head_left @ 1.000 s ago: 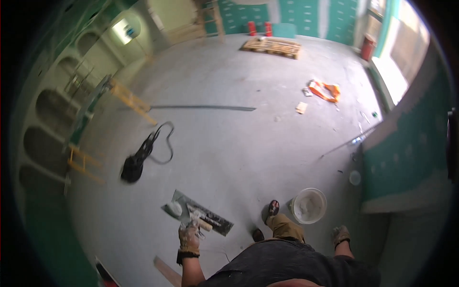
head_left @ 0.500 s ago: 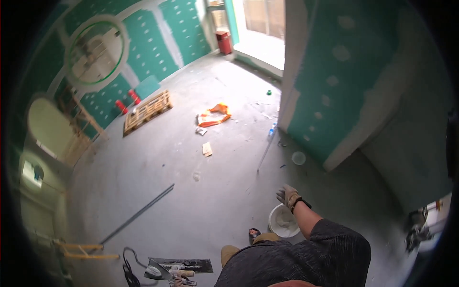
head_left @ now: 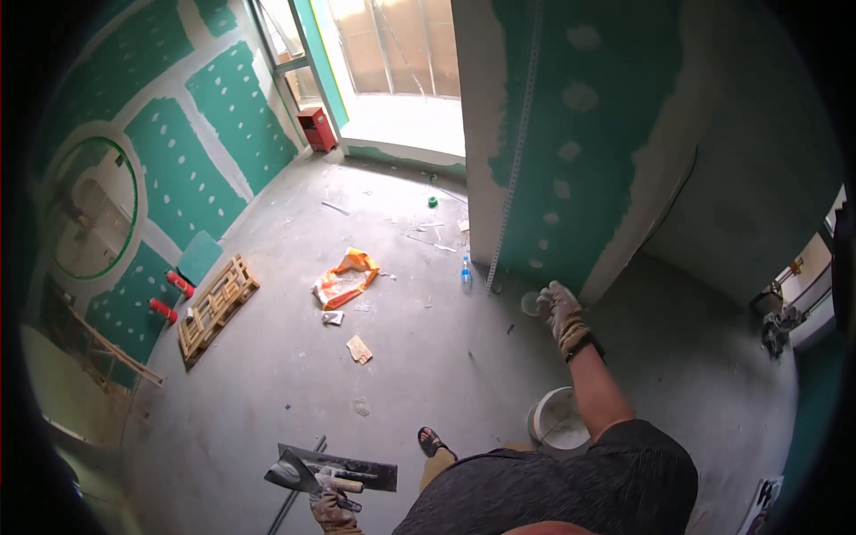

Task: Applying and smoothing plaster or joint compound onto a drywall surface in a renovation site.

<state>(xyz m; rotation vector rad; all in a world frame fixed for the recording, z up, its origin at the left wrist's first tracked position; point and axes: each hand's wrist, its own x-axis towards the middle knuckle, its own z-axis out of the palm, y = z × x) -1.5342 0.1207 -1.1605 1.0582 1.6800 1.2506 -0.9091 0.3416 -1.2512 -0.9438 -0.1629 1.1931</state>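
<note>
My left hand (head_left: 332, 505), in a work glove, is closed on a flat plastering trowel (head_left: 373, 474) and a putty knife (head_left: 292, 474), held together low in front of me. The putty knife has a wide grey blade. My right hand (head_left: 562, 319), also gloved, reaches forward with its fingers stretched out and nothing visible in it. Beneath the right forearm a white bucket (head_left: 560, 419) stands on the floor, with pale residue inside. Just beyond the fingers lies a round translucent lid-like disc (head_left: 530, 304), partly covered by the hand. The left-hand fingers are partly hidden by the tool handles.
Ahead on the right rises a green board wall (head_left: 571, 205) with a white perforated strip (head_left: 513, 178) along its corner. A blue-labelled bottle (head_left: 466, 272), an orange bag (head_left: 352, 269) and a wooden pallet (head_left: 217, 310) are on the floor. Metal profiles (head_left: 290, 513) lie below the trowel.
My view has turned and moved forward. My right hand has moved ahead, away from above the bucket toward the wall corner. The trowel and putty knife in my left hand have come higher into view.
</note>
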